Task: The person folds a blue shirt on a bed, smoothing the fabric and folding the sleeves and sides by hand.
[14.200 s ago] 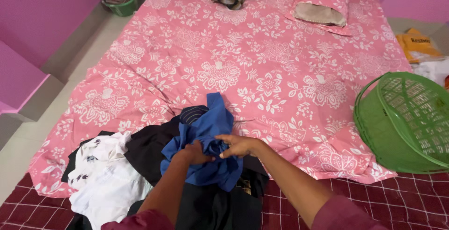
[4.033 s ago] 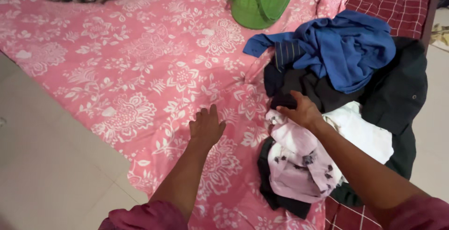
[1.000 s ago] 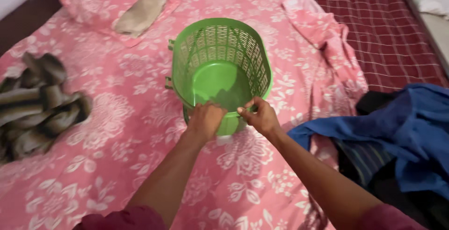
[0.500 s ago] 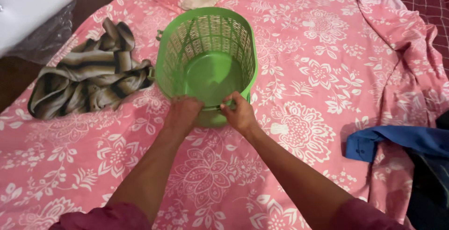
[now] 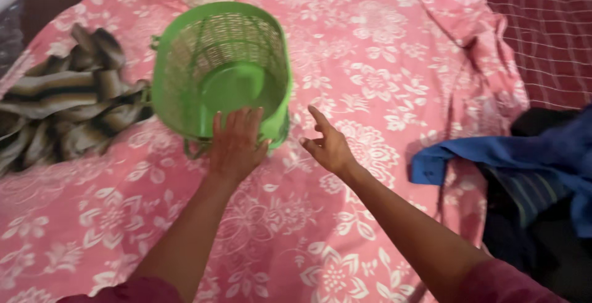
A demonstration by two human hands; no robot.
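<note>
Head view: the work surface is a bed covered by a pink floral sheet [image 5: 370, 81]; a maroon checked cover [image 5: 542, 38] shows at the far right edge. A striped brown-and-grey cloth [image 5: 61, 112] lies bunched to the left of the fingers, and a blue shirt [image 5: 512, 155] tops a dark clothing pile to their right. The green basket [image 5: 185, 50] is oval plastic with slotted lattice walls and a solid floor; it is empty and tilts, its mouth facing the camera. The left hand [image 5: 235, 146] lies flat against the basket's near rim, fingers spread, gripping nothing. The right hand [image 5: 330, 146] hovers just beside the rim, open, index finger extended, clear of the basket.
</note>
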